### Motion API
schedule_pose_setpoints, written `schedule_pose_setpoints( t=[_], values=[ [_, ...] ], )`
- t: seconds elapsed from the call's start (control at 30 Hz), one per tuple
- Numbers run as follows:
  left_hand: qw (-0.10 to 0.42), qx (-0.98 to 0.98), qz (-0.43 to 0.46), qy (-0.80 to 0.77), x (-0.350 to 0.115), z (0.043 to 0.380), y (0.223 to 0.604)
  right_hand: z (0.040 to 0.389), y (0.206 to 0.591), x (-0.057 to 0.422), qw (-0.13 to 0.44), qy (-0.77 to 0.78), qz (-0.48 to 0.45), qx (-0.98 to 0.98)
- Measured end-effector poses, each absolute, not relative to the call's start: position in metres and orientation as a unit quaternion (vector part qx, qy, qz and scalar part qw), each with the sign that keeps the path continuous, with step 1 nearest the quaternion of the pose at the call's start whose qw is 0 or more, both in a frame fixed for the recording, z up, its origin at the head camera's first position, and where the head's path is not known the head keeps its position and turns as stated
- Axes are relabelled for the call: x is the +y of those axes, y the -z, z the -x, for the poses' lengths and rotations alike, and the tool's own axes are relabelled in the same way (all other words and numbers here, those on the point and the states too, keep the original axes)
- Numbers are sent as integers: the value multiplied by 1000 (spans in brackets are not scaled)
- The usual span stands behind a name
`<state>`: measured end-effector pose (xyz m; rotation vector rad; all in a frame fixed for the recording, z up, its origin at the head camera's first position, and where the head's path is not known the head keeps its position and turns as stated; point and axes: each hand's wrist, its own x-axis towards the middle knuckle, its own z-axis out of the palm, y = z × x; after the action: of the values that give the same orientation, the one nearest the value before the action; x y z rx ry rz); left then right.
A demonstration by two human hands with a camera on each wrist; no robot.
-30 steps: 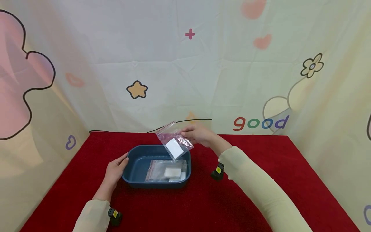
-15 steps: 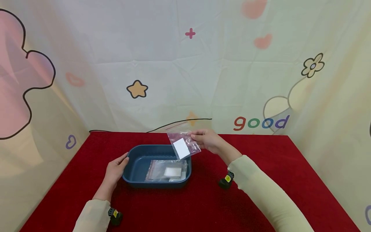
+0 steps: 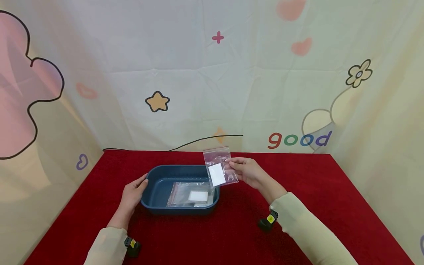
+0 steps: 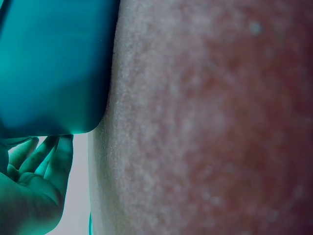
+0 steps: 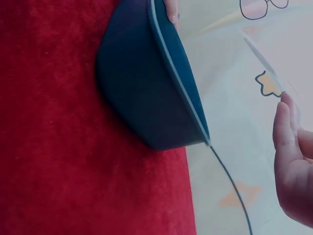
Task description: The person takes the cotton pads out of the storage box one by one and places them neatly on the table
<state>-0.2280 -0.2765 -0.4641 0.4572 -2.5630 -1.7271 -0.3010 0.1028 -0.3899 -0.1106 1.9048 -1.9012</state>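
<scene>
In the head view, a clear zip-lock bag with a white square piece inside is up over the right end of a blue plastic basin. My right hand pinches this bag at its right edge. The right wrist view shows the same hand with the bag edge-on at its fingertips. My left hand grips the basin's left rim, thumb over the edge. Its fingers lie against the outer wall in the left wrist view. More clear bags with white pieces lie flat inside the basin.
The basin stands on a red cloth-covered table. A pale printed curtain hangs behind the table and at both sides. Each wrist carries a small black device, such as the left one.
My right hand has moved right and a little toward me with the zip-lock bag, which now hangs straighter at the basin's right end. The left hand and basin have stayed in place.
</scene>
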Motion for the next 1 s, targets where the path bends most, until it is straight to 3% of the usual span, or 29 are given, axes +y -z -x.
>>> schedule_pose_setpoints(
  t=[1.0],
  values=[
    [10, -815, -147, 560, -279, 229, 468, 281, 442, 143, 232, 739, -9, 632]
  ],
)
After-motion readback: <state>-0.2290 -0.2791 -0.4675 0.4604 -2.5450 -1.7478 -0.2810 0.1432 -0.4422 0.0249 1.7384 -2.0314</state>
